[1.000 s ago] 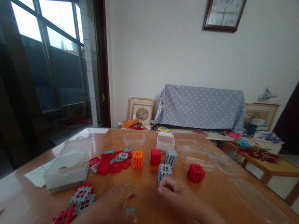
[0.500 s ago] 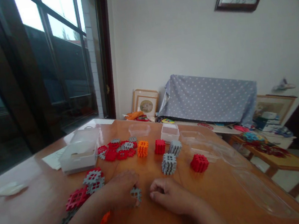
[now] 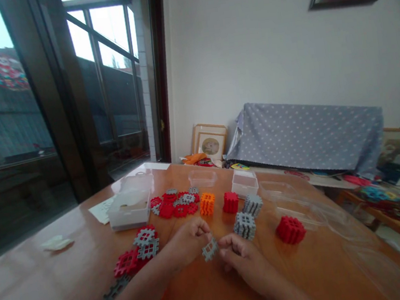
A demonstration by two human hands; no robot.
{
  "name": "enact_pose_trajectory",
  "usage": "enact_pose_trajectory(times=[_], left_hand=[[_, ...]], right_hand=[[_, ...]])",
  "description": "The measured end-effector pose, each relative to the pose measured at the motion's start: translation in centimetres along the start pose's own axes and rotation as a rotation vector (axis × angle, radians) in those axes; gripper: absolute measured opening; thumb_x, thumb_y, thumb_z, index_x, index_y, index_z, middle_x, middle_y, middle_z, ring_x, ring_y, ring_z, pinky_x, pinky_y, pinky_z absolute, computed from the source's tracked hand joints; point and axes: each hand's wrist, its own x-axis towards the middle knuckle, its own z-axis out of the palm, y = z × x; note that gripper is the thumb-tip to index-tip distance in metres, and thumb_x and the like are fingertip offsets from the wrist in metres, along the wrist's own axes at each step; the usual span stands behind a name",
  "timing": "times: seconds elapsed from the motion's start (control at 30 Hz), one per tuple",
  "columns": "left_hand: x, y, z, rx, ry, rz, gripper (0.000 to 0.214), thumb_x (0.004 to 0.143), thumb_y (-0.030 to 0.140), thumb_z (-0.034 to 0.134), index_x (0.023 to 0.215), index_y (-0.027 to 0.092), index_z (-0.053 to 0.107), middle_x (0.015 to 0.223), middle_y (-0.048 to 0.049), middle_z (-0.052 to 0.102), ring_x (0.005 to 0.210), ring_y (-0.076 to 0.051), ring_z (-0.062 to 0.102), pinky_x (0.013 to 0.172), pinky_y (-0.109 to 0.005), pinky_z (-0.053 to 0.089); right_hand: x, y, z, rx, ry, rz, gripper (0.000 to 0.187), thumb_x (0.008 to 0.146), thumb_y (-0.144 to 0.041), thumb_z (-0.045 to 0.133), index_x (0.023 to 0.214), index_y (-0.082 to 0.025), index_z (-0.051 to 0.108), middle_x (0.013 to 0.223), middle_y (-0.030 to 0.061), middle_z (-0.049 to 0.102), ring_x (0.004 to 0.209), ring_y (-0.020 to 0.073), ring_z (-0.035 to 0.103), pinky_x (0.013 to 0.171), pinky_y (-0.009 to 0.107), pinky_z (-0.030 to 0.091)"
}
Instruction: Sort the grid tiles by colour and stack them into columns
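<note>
My left hand (image 3: 187, 241) and my right hand (image 3: 240, 259) meet above the wooden table (image 3: 73, 277), both pinching a flat grey waffle tile (image 3: 210, 250) held between them. Just beyond them stand assembled cubes: a grey cube (image 3: 244, 225), a second grey cube (image 3: 252, 205), a red cube (image 3: 230, 202), an orange cube (image 3: 207, 204) and another red cube (image 3: 290, 229) to the right. Loose red and grey tiles (image 3: 139, 250) lie to the left of my left forearm.
A heap of red and grey tiles (image 3: 175, 204) lies farther back, beside a white plastic box (image 3: 129, 212). Clear plastic containers (image 3: 244, 183) and lids (image 3: 301, 205) stand at the back right. A paper sheet (image 3: 101, 210) and a white scrap (image 3: 56, 243) lie at the left.
Both hands have lifted off the table and come together on the grey tile, which my left hand earlier covered on the tabletop. The camera has turned left.
</note>
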Motion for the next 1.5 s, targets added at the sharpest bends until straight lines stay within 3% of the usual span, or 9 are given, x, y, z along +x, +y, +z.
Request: enact_pose_trajectory(times=[0.2, 0.33, 0.53, 0.63, 0.7, 0.8, 1.07, 1.33, 1.5], left_hand=[[0.3, -0.2, 0.5, -0.148, 0.019, 0.05, 0.018, 0.082, 0.032, 0.065, 0.087, 0.018, 0.055, 0.074, 0.0022, 0.058, 0.066, -0.012, 0.051, 0.06, -0.024, 0.038], [0.2, 0.3, 0.7, -0.208, 0.008, 0.071, 0.025, 0.085, 0.042, 0.066, 0.086, 0.018, 0.059, 0.075, 0.0011, 0.06, 0.069, -0.013, 0.052, 0.065, -0.025, 0.039], [-0.6, 1.4, 0.7, -0.478, -0.058, -0.276, 0.052, 0.087, 0.065, 0.051, 0.093, 0.016, 0.066, 0.083, -0.0055, 0.067, 0.064, -0.014, 0.057, 0.058, -0.026, 0.036], [-0.7, 1.2, 0.7, -0.568, -0.161, -0.286, 0.038, 0.086, 0.052, 0.06, 0.09, 0.014, 0.066, 0.077, -0.0033, 0.065, 0.057, -0.01, 0.052, 0.055, -0.024, 0.031], [-0.8, 1.1, 0.7, -0.632, -0.166, -0.261, 0.028, 0.083, 0.04, 0.068, 0.096, 0.016, 0.065, 0.08, -0.0022, 0.065, 0.06, -0.009, 0.053, 0.056, -0.023, 0.031], [-0.8, 1.2, 0.8, -0.717, -0.135, -0.235, 0.033, 0.078, 0.03, 0.074, 0.105, 0.017, 0.06, 0.085, -0.0024, 0.066, 0.067, -0.01, 0.056, 0.061, -0.023, 0.034], [-0.4, 1.2, 0.9, -0.545, 0.055, -0.096, 0.031, 0.081, 0.031, 0.07, 0.105, 0.018, 0.057, 0.077, 0.0021, 0.061, 0.066, -0.011, 0.054, 0.065, -0.025, 0.04], [-0.1, 0.2, 0.7, -0.509, 0.053, -0.072, 0.031, 0.08, 0.035, 0.071, 0.104, 0.019, 0.059, 0.079, 0.0022, 0.062, 0.068, -0.011, 0.057, 0.066, -0.025, 0.042], [-0.3, 0.6, 0.6, -0.507, 0.041, -0.086, 0.03, 0.081, 0.034, 0.07, 0.103, 0.019, 0.058, 0.077, 0.0021, 0.062, 0.066, -0.011, 0.055, 0.064, -0.024, 0.04]], right_hand=[[0.4, -0.5, 0.4, 0.119, 0.077, 0.111, 0.028, 0.088, -0.046, 0.06, 0.089, -0.018, 0.06, 0.067, -0.0011, 0.064, 0.052, 0.0108, 0.055, 0.049, 0.021, 0.035], [0.4, -0.6, 0.5, 0.182, 0.146, 0.033, 0.026, 0.088, -0.044, 0.061, 0.086, -0.019, 0.059, 0.063, -0.0027, 0.062, 0.05, 0.0103, 0.053, 0.05, 0.022, 0.037], [0.0, -1.4, 0.4, 0.099, 0.205, -0.203, 0.02, 0.094, -0.039, 0.058, 0.089, -0.021, 0.063, 0.076, -0.0021, 0.061, 0.066, 0.0122, 0.057, 0.06, 0.023, 0.043], [-0.1, -1.6, 0.2, 0.026, 0.217, -0.31, 0.016, 0.095, -0.035, 0.058, 0.093, -0.022, 0.067, 0.08, -0.0012, 0.064, 0.075, 0.014, 0.059, 0.07, 0.025, 0.045], [0.1, -1.4, 0.1, 0.06, 0.243, -0.323, 0.013, 0.094, -0.034, 0.06, 0.098, -0.024, 0.068, 0.084, -0.0005, 0.066, 0.079, 0.0153, 0.062, 0.073, 0.026, 0.047], [0.5, -0.7, 0.1, 0.165, 0.247, -0.294, 0.018, 0.093, -0.032, 0.06, 0.108, -0.025, 0.066, 0.095, 0.0018, 0.07, 0.084, 0.0177, 0.066, 0.076, 0.029, 0.05], [0.4, 0.0, -0.3, 0.182, 0.215, -0.225, 0.035, 0.095, -0.029, 0.049, 0.129, -0.025, 0.056, 0.123, 0.0097, 0.067, 0.108, 0.0236, 0.064, 0.092, 0.039, 0.049], [-0.8, -1.0, -0.8, 0.12, 0.101, -0.183, 0.061, 0.087, -0.019, 0.056, 0.145, -0.03, 0.039, 0.135, 0.0085, 0.057, 0.11, 0.0202, 0.061, 0.1, 0.04, 0.046], [-1.0, -1.7, -1.1, 0.009, 0.09, -0.183, 0.062, 0.084, -0.022, 0.065, 0.142, -0.028, 0.042, 0.132, 0.0095, 0.06, 0.113, 0.0227, 0.062, 0.101, 0.041, 0.047]])
